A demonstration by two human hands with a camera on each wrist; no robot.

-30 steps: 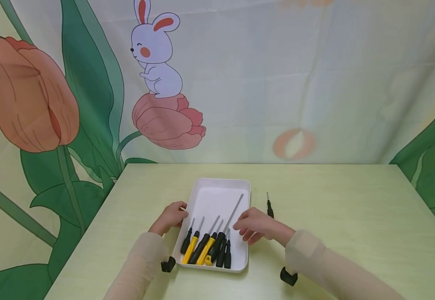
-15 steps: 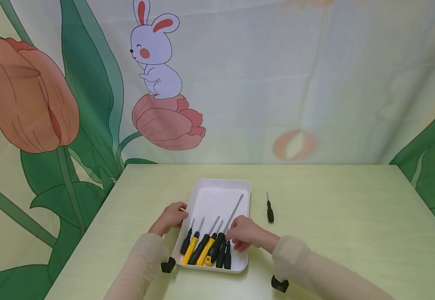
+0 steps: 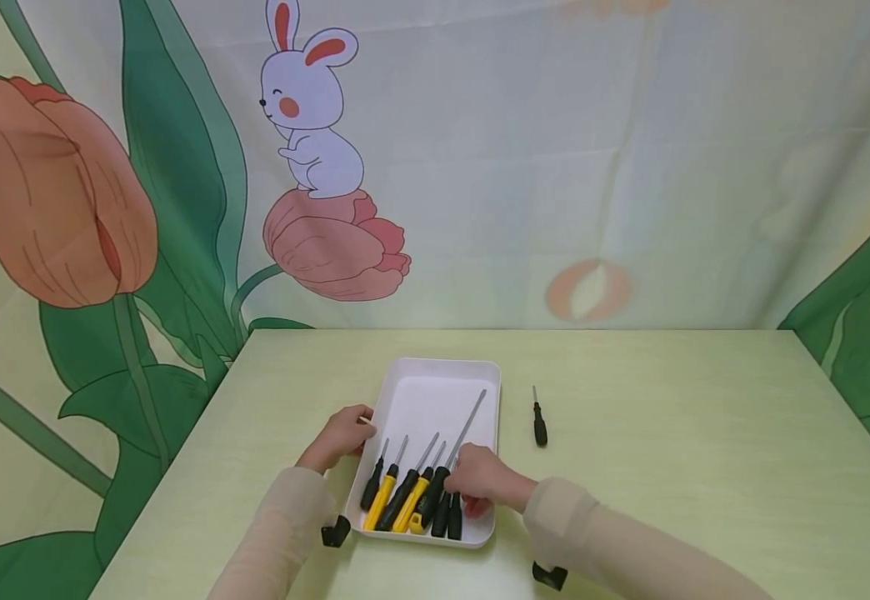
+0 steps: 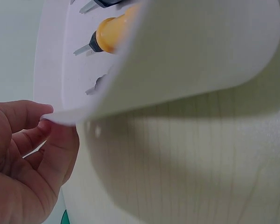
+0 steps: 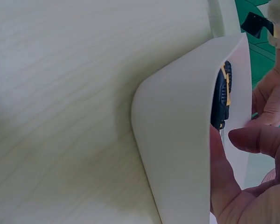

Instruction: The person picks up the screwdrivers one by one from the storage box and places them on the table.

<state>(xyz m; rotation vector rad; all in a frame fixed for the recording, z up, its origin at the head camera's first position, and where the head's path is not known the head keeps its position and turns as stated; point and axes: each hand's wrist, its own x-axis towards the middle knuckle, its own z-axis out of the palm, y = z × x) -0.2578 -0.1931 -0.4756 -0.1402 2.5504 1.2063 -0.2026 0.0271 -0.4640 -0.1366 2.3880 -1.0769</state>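
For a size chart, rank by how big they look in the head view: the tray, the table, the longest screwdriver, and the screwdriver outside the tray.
Largest to smallest:
Table
Tray
Longest screwdriver
Black screwdriver outside the tray, plainly shorter than the longest one

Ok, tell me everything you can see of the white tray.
The white rectangular tray, smooth and plastic-looking, has rounded corners and a low rim all round. It sits upright on the pale wood-look table, long sides pointing away from the person. Seven black or yellow-handled screwdrivers lie in its near half; its far-left area is bare. The left grip pinches its left rim; the right grip reaches inside by the right wall, contact unclear.
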